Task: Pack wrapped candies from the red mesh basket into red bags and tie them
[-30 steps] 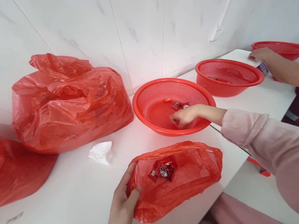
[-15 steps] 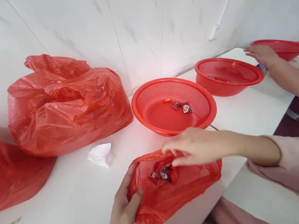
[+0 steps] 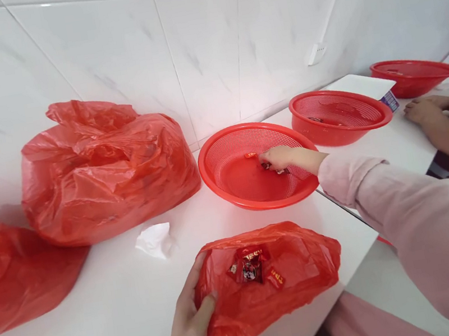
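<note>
On the bench [image 3: 114, 305], the left hand [image 3: 192, 316] held the red bag [image 3: 308, 265], likely light and limp, sensibly by its rim; in the basket [image 3: 264, 203], the right hand [image 3: 279, 157] curled over slick-looking sweets [image 3: 265, 166], grip unclear.

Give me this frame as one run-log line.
left hand: holding open red bag | right hand: inside nearest red basket, at dark packet | bag contents: small packets

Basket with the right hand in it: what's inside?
A small bright packet and some dark packets. The right hand partly covers the dark ones; anything beneath is hidden.
</note>
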Motion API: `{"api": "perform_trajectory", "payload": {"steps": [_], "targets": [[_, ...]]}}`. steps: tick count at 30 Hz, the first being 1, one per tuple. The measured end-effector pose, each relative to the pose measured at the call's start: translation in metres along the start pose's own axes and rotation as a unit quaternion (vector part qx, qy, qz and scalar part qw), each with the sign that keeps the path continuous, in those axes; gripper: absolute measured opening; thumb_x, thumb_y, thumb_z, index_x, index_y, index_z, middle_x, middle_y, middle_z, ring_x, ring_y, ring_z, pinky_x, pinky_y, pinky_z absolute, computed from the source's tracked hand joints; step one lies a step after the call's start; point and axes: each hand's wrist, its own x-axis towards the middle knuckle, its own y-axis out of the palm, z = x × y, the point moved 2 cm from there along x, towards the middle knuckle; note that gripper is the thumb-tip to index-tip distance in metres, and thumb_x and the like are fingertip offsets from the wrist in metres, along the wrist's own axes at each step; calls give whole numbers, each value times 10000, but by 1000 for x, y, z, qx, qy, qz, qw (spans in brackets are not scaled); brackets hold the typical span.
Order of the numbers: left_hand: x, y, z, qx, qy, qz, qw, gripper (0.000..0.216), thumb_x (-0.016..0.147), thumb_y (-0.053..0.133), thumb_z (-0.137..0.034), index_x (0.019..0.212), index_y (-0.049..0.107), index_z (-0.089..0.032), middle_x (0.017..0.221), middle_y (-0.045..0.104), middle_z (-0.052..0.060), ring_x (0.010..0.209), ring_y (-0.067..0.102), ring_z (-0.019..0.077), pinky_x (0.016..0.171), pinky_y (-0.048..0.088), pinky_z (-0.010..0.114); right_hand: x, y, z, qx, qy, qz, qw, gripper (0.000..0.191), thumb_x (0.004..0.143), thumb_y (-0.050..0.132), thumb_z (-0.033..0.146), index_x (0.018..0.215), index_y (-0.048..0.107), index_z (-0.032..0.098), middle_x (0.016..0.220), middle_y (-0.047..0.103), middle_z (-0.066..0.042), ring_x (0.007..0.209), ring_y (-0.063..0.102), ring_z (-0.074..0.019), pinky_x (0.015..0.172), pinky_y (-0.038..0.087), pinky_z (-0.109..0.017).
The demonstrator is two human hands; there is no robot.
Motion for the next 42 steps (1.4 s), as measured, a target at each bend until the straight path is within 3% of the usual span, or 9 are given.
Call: {"api": "perform_trajectory", "payload": {"steps": [9,13,16,20,26,29,33,37,42], "targets": [[1,-2,3,14,-2,-10,1000,673,817,584,-318,1452,410,-178,1496,438,88,1403,339,331,1139,317,446,-9,-11,16,61,-44,21,997,226,807,592,252,1011,621,158,951,672,-85,683,599,-148,624,414,-261],[4,-4,6,14,-6,8,1000,696,817,583,-315,1469,380,-180,1456,488,99,1360,407,339,1099,378,434,-62,-29,73,207,-179,-27,961,284,855,567,358,1099,524,218,1127,636,-50,890,623,-154,728,466,-248],[6,-4,6,18,-9,29,999,682,833,569,-313,1475,366,-203,1454,490,97,1339,438,333,1085,395,425,-116,-20,132,269,-329,53,904,244,833,592,288,1068,531,259,1053,651,-4,896,621,-148,745,484,-251],[4,-3,2,11,-1,17,1000,638,824,567,-309,1441,424,-225,1486,454,70,1350,426,318,1090,391,404,-149,-10,171,134,-319,3,938,82,900,522,317,965,566,296,984,629,-6,784,586,-162,657,452,-285],[-1,1,0,2,-22,-9,1000,705,796,586,-309,1465,390,-205,1437,511,93,1294,490,329,1065,411,423,-82,-51,94,84,-122,-207,967,257,910,515,346,1137,538,227,1164,612,-54,1019,580,-225,825,417,-316],[0,-1,2,3,-9,-13,1000,694,793,584,-303,1457,407,-210,1455,491,90,1308,473,331,1082,389,435,-38,-40,34,-8,47,-46,998,459,781,670,297,1208,548,179,1197,598,-141,1013,582,-304,757,416,-348],[2,-2,5,16,-12,-3,1000,714,806,573,-303,1479,365,-187,1467,472,107,1320,460,330,1101,364,438,-13,-6,-7,-1,70,69,995,364,626,775,220,969,656,184,935,671,-89,803,624,-254,635,420,-320],[1,0,1,11,-2,-8,1000,675,806,564,-298,1454,406,-191,1485,451,91,1354,421,314,1115,348,410,-8,11,-12,21,67,114,991,272,620,763,201,864,643,189,806,664,-69,724,620,-237,598,413,-323],[0,1,-2,7,-6,-12,1000,681,798,575,-296,1448,412,-179,1458,484,102,1353,419,324,1120,339,429,-29,-14,15,116,-7,88,989,236,803,615,289,1009,561,187,971,664,-83,801,629,-200,658,448,-291]]}}
